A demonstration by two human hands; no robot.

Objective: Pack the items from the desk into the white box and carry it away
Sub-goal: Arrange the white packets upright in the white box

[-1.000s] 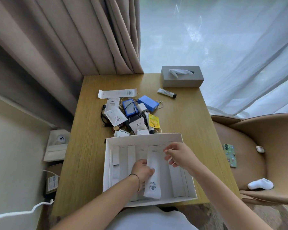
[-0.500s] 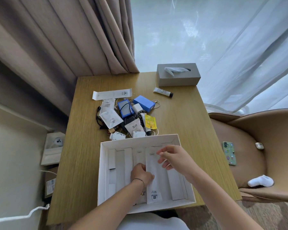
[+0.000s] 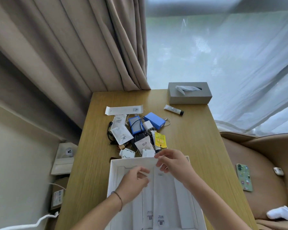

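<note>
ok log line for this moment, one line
stage: packing | hands: left and right over white box, empty | box: long white packets | desk: pile unpacked

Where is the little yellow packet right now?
In the head view the yellow packet lies on the desk at the right edge of the pile, just beyond the white box and the right hand.

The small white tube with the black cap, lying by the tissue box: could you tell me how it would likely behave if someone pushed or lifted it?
The small tube lies on its side on the bare desk, so a sideways push would probably roll it. Its small size suggests it is light. It looks soft-walled, so it may give slightly when pinched.
</note>
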